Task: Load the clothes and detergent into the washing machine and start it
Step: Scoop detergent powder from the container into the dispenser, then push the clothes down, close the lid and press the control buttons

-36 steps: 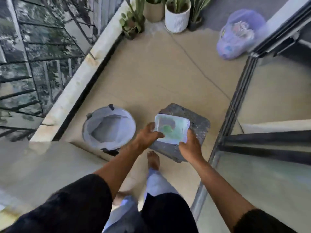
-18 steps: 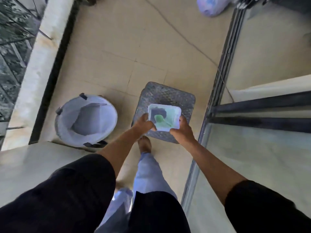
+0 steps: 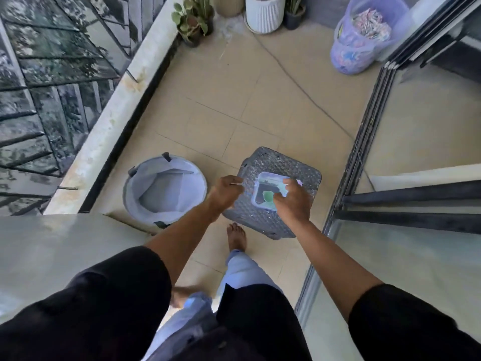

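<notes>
Nearest the camera are the person's black sleeves (image 3: 86, 303) and pale blue trousers (image 3: 244, 272), with one bare foot (image 3: 236, 237) planted on the tiled floor (image 3: 234, 105) just short of the grey woven stool (image 3: 270, 220); the stool serves as the landmark. Over its top the right hand (image 3: 291, 204) grips a clear plastic detergent container (image 3: 266, 190), fingers curled over the container's right edge and upper face; something green shows through its lid, and whether the container rests on the stool or is held just above it cannot be told. The left hand (image 3: 226, 190) hovers at the stool's left edge, just beside the container but apart from it, its fingers curled inward with the tips drawn together; the motion blur hides whether they pinch anything. Left of the stool stands a round laundry basket (image 3: 166, 190) with a pale lining, beside a pale flat surface (image 3: 65, 246) in the near left. Right of the stool runs a sliding door track (image 3: 359, 162). Far beyond the stool, a translucent purple basket (image 3: 364, 40) holds patterned clothes; further left stand potted plants (image 3: 192, 19) and a white ribbed pot (image 3: 264, 13).
</notes>
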`<state>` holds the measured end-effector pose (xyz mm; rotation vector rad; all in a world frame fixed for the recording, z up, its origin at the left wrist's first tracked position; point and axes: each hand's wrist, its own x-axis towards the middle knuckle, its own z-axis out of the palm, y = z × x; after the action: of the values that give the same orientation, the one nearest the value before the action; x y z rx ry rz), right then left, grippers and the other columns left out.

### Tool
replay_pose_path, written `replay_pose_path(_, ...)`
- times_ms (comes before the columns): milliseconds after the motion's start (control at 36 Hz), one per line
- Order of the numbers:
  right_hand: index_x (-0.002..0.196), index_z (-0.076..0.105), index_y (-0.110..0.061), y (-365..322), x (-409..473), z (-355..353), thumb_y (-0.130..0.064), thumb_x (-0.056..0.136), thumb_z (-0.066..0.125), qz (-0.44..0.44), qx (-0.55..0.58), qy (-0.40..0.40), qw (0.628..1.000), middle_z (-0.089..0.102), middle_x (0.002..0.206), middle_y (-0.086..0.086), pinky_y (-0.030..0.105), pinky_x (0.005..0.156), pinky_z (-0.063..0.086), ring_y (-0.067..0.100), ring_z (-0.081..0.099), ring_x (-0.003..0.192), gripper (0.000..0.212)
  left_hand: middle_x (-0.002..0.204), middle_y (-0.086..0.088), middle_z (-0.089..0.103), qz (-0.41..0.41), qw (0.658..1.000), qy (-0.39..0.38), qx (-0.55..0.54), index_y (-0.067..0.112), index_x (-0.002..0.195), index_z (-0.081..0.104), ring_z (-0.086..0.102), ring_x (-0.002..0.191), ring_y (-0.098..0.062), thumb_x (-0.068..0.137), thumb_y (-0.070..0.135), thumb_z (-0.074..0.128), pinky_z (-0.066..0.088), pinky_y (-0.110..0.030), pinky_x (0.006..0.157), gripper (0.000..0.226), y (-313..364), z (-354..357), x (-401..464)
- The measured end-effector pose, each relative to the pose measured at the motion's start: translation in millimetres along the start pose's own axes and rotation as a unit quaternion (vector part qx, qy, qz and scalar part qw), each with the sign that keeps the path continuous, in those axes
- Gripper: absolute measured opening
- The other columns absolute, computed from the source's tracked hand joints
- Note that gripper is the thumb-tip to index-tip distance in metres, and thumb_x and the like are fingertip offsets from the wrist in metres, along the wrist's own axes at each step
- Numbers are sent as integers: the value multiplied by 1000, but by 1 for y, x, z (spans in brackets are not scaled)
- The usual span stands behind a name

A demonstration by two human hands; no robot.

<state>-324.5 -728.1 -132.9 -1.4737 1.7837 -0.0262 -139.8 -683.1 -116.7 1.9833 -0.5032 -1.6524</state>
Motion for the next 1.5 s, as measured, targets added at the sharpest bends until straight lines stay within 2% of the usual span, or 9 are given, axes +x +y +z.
replay_pose_path(111,126,63,-13,-41,-25,10,-14,95,57,-49,56,-34,997,71,99,11,43,79,54,31,69,89,32,83,-2,64,31,999,28,-33,13,121,69,58,74,-16,97,12,64,44,-22,57,24,-1,-35,-41)
replay_pose_path(333,120,69,-16,-147,-110,50,-12,94,61,-222,100,-52,969,75,111,0,42,94,55,23,70,103,28,105,-9,70,72,976,124,-162,12,134,63,66,91,-24,89,25,67,54,-38,81,46,-39,-128,-133)
replay_pose_path(472,120,68,-21,-204,-177,90,-17,98,60,-314,118,-99,937,70,101,-18,10,78,47,-10,63,90,24,115,-11,75,130,951,212,-186,12,127,68,71,101,-23,103,8,57,60,-39,86,27,-84,-191,-194)
replay_pose_path(556,119,69,-18,-236,-222,118,-13,97,61,-350,120,-139,918,70,97,-16,4,78,46,0,66,88,24,111,-10,75,133,927,259,-236,9,128,66,68,95,-23,102,1,54,57,-36,80,30,-116,-227,-233)
replay_pose_path(833,119,72,-14,-295,-358,235,-15,98,64,-462,61,-260,846,74,102,-4,24,84,53,12,69,95,22,105,-15,72,173,808,380,-417,2,125,63,63,81,-25,107,1,49,53,-34,70,22,-236,-323,-349)
replay_pose_path(1028,114,72,-16,-311,-426,325,-18,97,68,-453,15,-336,826,76,105,6,53,88,60,24,73,98,18,90,-15,74,144,736,457,-478,2,111,72,69,74,-27,106,2,53,60,-30,61,19,-325,-366,-397)
replay_pose_path(1250,90,72,-25,-319,-470,402,-20,93,64,-333,-12,-410,849,78,89,6,33,63,60,15,73,69,10,99,-14,71,73,684,467,-555,5,109,68,67,88,-33,108,16,54,54,-40,81,17,-402,-400,-410)
replay_pose_path(1306,92,72,-21,-320,-475,422,-18,92,63,-307,-29,-422,852,75,83,6,31,60,54,17,66,62,9,83,-6,59,61,655,474,-585,14,99,58,58,72,-26,108,12,54,50,-33,66,10,-411,-409,-408)
replay_pose_path(1500,112,68,-21,-328,-481,477,-34,100,62,-283,-107,-435,848,74,103,4,35,71,64,20,76,87,19,76,-4,49,36,625,472,-621,12,92,54,46,63,-19,109,9,50,36,-33,58,18,-428,-436,-398)
